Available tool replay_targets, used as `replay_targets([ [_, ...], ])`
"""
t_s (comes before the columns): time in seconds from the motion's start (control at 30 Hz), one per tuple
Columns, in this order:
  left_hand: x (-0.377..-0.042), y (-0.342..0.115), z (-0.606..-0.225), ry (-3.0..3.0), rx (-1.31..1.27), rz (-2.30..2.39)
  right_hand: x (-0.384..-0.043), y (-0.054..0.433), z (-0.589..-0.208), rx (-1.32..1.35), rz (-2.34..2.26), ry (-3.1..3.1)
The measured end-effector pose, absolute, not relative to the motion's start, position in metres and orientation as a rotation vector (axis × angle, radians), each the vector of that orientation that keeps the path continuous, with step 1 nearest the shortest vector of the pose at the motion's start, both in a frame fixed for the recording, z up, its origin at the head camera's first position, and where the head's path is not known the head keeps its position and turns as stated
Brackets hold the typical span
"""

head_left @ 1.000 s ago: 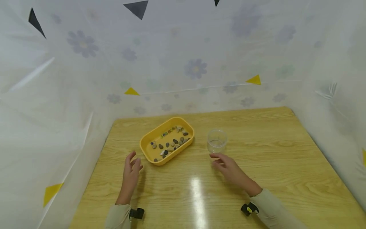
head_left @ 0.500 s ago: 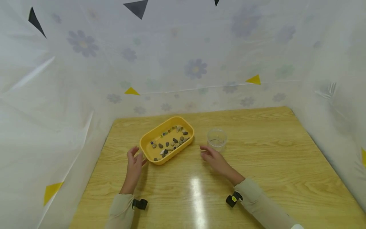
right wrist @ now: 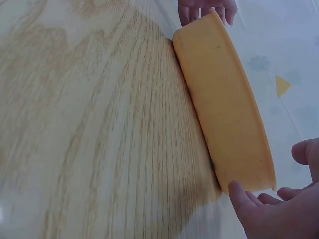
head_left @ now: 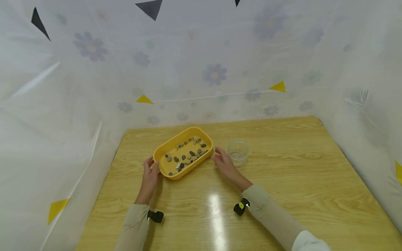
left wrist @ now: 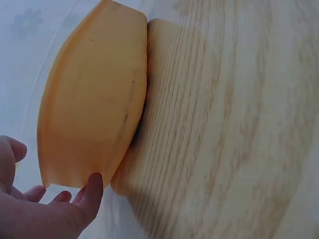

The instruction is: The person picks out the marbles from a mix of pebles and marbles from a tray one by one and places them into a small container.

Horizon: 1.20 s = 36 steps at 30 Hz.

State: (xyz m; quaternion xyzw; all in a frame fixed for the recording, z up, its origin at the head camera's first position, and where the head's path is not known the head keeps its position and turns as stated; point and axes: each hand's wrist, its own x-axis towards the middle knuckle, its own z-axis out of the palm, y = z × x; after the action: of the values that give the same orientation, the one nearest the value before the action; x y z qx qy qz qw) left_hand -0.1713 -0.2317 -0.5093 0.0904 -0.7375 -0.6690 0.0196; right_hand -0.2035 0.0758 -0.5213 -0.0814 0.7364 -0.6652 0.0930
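A yellow plastic tray (head_left: 176,176) lies slanted on the wooden table, holding several pebbles (head_left: 186,162) and a row of small glass marbles (head_left: 185,143). At its near left end is my left hand (head_left: 150,179), fingertips right at the end wall and fingers loosely bent. The left wrist view shows the fingers (left wrist: 92,196) spread along that end. My right hand (head_left: 227,168) is beside the tray's right end, thumb and fingers apart; in the right wrist view its fingertips (right wrist: 237,191) come close to the end wall. Neither hand grips the tray.
A clear round plastic cup (head_left: 238,153) stands just right of my right hand. White flower-printed sheeting (head_left: 216,52) rises behind the table (head_left: 282,157) and along both sides. Each wrist carries a small black camera.
My right hand has moved left and forward, from in front of the cup to the tray's right end. My left hand has moved in to the tray's left end. The tray stays in place.
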Motion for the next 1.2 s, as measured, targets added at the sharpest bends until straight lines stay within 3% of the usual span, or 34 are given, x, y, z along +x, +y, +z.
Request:
replay_targets([
  [0.2,-0.184,-0.230,-0.523,-2.367,0.326,-1.961,-0.218,0.060,-0.527,-0.089,-1.953,2.295],
  [0.53,-0.190,-0.231,-0.535,-2.456,0.312,-1.907,-0.238,0.041,-0.539,-0.109,-2.091,2.319],
  [1.2,-0.184,-0.224,-0.533,-2.311,0.340,-1.913,-0.238,0.038,-0.536,-0.110,-1.947,2.475],
])
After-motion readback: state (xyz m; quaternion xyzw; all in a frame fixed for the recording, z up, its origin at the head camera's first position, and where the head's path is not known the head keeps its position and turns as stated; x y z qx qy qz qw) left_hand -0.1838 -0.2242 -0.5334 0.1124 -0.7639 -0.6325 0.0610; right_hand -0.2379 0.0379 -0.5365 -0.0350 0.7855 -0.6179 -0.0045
